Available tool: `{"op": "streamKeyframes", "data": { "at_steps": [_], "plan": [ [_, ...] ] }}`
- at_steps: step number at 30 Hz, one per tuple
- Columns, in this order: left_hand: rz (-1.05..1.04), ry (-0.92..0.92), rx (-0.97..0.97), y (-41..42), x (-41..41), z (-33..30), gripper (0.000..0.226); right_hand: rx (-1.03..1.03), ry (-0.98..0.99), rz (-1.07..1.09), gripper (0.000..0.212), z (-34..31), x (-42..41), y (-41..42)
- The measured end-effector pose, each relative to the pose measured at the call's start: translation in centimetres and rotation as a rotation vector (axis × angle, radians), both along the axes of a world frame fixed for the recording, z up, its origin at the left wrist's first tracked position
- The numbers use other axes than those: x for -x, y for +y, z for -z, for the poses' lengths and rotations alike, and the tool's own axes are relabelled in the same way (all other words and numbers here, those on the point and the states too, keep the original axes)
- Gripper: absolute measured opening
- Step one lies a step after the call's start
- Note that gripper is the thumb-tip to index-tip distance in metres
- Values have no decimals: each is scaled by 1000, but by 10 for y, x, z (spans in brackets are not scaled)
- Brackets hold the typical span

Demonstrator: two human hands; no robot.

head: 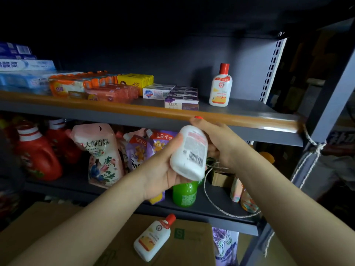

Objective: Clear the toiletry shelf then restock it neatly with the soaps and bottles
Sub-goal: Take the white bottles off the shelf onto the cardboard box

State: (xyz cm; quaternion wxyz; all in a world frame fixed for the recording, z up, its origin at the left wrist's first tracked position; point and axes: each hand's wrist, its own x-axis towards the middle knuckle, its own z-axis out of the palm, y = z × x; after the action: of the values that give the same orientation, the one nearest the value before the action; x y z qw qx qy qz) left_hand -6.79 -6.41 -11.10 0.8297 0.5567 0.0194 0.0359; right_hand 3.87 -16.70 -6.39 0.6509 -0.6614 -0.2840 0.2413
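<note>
Both hands hold one white bottle [189, 153], barcode side up, in front of the toiletry shelf [240, 117]. My left hand [163, 169] grips its lower body. My right hand [217, 143] wraps around its upper end, hiding the cap. On the shelf a matching white bottle with a red cap [221, 86] stands upright at the right. Soap packs fill the left and middle: orange packs [67, 85], yellow bars [135, 79], a white soap box [156, 92] and purple Lux boxes [181, 101]. A third white bottle [152, 239] lies on a cardboard box [57, 227] below.
Toothpaste boxes [23, 64] are stacked at the shelf's far left. The lower shelf holds red detergent jugs [38, 152], refill pouches [101, 150], a green bottle [184, 194] and small cans [247, 200]. A rope [309, 148] is tied on the right upright post.
</note>
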Motion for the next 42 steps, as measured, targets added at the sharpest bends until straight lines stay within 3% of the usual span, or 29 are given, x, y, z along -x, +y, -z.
{"op": "streamKeyframes", "data": {
  "at_steps": [3,7,11,14,18,20,22,25,32,37,42],
  "plan": [
    [54,82,-9,-8,6,-13,73,-72,288,-163,43,13,-4,7],
    [34,174,-55,-8,9,-22,76,-81,454,-295,29,27,-6,14],
    [-170,179,-372,-5,12,-11,49,-105,516,-260,29,33,-10,14],
    [-240,96,-658,0,13,14,18,-24,354,-319,26,44,-8,10],
    [-238,113,-908,17,18,69,25,69,37,-344,15,79,-8,-2],
    [-212,232,-1145,29,21,108,36,143,-118,-356,8,102,-7,-7],
    [-145,477,-1330,40,25,141,55,214,-226,-322,11,124,-5,-11],
    [-4,714,-1487,47,25,177,68,264,-234,-265,9,151,-8,-14],
    [-15,739,-1351,41,9,189,57,509,-308,-179,19,196,-11,-12],
    [-117,674,-886,41,16,183,39,544,-299,-107,32,198,-12,-11],
    [-178,348,-508,45,35,185,43,654,-520,-245,46,201,-17,-18]
  ]
}}
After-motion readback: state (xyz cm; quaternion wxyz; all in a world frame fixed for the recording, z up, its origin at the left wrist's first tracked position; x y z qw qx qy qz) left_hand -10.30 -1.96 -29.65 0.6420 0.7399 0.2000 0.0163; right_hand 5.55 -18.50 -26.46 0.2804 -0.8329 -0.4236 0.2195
